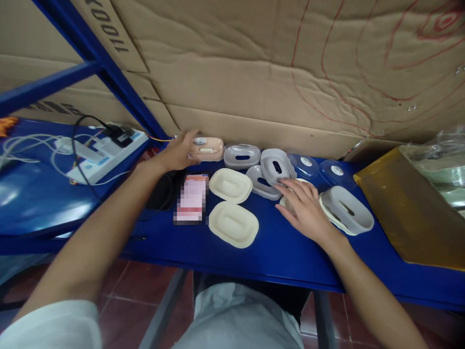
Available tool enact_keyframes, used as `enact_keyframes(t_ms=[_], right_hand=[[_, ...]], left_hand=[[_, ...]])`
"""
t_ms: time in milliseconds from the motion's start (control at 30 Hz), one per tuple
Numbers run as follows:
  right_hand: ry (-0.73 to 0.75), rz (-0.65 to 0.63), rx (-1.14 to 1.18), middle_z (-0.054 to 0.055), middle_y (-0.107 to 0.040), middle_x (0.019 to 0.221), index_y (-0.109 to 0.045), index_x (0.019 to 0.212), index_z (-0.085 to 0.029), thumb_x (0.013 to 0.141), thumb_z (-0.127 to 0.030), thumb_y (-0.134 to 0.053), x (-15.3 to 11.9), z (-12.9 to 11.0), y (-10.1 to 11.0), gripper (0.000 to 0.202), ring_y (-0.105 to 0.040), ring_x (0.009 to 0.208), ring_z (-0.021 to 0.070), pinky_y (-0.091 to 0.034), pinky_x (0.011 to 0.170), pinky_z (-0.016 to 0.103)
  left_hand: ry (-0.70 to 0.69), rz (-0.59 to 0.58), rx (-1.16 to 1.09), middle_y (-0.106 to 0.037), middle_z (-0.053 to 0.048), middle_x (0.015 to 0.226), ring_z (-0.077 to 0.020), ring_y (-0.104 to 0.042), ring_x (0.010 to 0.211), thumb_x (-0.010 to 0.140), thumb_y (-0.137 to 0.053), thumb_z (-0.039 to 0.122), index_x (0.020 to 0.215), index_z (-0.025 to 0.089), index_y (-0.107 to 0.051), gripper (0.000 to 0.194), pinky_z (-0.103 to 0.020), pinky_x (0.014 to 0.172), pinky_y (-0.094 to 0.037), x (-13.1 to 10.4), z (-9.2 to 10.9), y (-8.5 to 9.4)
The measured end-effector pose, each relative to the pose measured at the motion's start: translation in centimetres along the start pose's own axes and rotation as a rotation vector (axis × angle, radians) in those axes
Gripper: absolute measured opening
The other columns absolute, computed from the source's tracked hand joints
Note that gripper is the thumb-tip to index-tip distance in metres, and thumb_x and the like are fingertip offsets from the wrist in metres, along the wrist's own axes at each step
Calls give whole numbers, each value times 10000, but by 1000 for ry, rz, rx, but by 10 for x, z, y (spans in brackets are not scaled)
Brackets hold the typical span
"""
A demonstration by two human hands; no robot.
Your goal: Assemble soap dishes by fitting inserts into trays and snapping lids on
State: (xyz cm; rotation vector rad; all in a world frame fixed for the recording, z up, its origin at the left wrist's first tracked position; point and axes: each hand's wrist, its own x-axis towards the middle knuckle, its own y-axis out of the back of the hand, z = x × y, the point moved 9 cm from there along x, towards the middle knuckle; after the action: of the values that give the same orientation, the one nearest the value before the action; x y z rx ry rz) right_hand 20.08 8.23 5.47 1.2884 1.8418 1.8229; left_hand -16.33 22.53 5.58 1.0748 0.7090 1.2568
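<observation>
My left hand (184, 148) is at the back of the table, its fingers and thumb around the left end of a peach-coloured box (211, 149) with a clear lid and a round sticker. My right hand (303, 206) lies with fingers stretched out over a cream oval piece (287, 203), which it partly hides. Its fingertips reach the edge of the upper grey slotted tray (269, 169), which leans on another grey tray (264, 186). Two cream oval pieces, one farther back (231, 185) and one nearer me (234, 224), lie between my hands.
A phone (192, 198) with a blurred screen lies left of the cream pieces. Clear lids (336, 173) and a grey slotted tray (350, 208) are on the right, beside a taped carton (410, 213). A power strip (109, 157) with cables lies left; cardboard (232, 87) stands behind.
</observation>
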Motion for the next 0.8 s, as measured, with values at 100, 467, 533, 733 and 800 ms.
enact_keyframes(t_ms=[100,467,533,733,800], right_hand=[[-66,31,-109,148,-632,1535,-538,1550,-281,1099,-378,-542,0,8,5,461,-575,1420,374,-403,1167,616],[-56,-5,-221,153,-731,1394,-664,1406,-149,1126,-368,-509,-6,-10,5,387,-646,1285,322,-427,1077,473],[13,-40,-214,155,-696,1465,-615,1477,-142,1121,-361,-528,-4,-20,-5,427,-609,1349,325,-382,1138,493],[40,-50,-185,94,-805,1148,-747,1262,-176,1088,-304,-604,1,-17,-15,259,-698,1077,277,-377,1118,486],[32,-9,-147,75,-807,1107,-761,1205,-191,1087,-325,-617,0,-16,-3,230,-707,1041,264,-398,1086,474]], left_hand=[[-120,90,24,-354,-160,1723,-370,-248,1646,1039,-574,378,1618,178,-375,644,-615,1339,-226,-41,53,9],[-558,-91,87,-613,-166,1512,-368,-616,1376,1056,-649,276,1361,205,-641,313,-565,1099,-551,-225,217,-79],[-567,-98,68,-630,-156,1490,-347,-627,1363,1066,-605,216,1377,213,-630,312,-545,1080,-554,-230,227,-85],[-500,-5,-10,-567,-160,1583,-349,-567,1446,1063,-614,216,1462,250,-555,405,-610,1191,-454,-227,226,-83],[-410,52,-74,-534,-183,1601,-371,-530,1484,1037,-683,280,1439,234,-549,426,-614,1202,-463,-225,213,-81]])
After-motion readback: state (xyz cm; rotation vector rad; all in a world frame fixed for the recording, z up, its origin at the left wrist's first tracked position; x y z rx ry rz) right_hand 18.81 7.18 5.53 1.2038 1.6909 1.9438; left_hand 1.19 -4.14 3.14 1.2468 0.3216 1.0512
